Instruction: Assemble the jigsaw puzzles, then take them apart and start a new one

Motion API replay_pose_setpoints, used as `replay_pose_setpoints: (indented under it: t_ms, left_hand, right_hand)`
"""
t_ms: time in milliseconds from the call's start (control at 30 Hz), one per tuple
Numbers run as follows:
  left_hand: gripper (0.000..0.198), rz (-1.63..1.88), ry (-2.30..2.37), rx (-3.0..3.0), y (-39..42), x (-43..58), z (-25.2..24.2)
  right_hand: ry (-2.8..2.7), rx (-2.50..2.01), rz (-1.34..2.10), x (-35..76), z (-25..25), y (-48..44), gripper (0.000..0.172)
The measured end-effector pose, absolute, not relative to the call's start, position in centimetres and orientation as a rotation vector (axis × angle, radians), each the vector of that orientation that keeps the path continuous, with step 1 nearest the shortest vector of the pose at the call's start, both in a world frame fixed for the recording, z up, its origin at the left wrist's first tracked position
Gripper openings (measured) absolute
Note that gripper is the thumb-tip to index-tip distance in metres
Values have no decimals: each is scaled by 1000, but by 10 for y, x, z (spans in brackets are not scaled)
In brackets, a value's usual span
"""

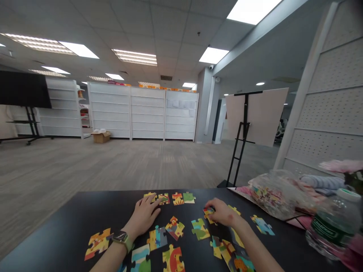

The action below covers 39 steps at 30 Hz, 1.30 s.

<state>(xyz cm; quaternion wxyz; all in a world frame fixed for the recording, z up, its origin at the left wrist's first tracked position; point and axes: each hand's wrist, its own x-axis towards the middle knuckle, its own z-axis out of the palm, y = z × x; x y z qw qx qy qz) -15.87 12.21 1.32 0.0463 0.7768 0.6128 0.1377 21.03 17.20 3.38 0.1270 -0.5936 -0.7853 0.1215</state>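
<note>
Head view: left hand (143,216) spread flat, right hand (222,213) seemingly pinching a puzzle piece (209,214) near a plastic bag (279,194).

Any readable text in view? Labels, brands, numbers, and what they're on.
Green label on the water bottle: lettering present, too blurred to read.
Smartwatch on the left wrist: screen too small to read.
Jigsaw pieces: no lettering visible.
Nothing else legible.

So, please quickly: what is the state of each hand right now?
Left hand: open, flat, holding nothing.
Right hand: closed, holding a jigsaw piece.
</note>
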Motion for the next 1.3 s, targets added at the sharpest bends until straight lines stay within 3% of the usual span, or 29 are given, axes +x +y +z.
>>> replay_pose_setpoints:
  t_ms: [100, 500, 633, 700, 767, 900, 1133, 1300]
  left_hand:
    - [45, 399, 1854, 2379, 118, -161, 12]
    - [45, 426, 1753, 2392, 111, -163, 25]
    - [33, 426, 1595, 2442, 83, -146, 44]
    - [29, 411, 1489, 2462, 64, -132, 53]
    - [32, 374, 1389, 2461, 48, -120, 60]
    - [45, 370, 1389, 2408, 38, -119, 64]
    - [37, 386, 1562, 2350, 57, -155, 54]
    - [23, 473, 1677, 2339, 72, -161, 43]
  right_hand:
    - [-2219, -1752, 239, 197, 27, 173, 27]
    - [-2207, -1691, 164, 169, 36, 163, 49]
    - [-2387, -1550, 427, 177, 52, 150, 33]
    - [-2466, -1503, 545, 179, 53, 143, 39]
    - [-2478, -1488, 578, 178, 51, 139, 42]
    - [-2432, -1464, 524, 166, 49, 132, 26]
    - [-2616, -1141, 588, 130, 57, 101, 46]
    - [-2638, -1244, 368, 106, 54, 85, 43]
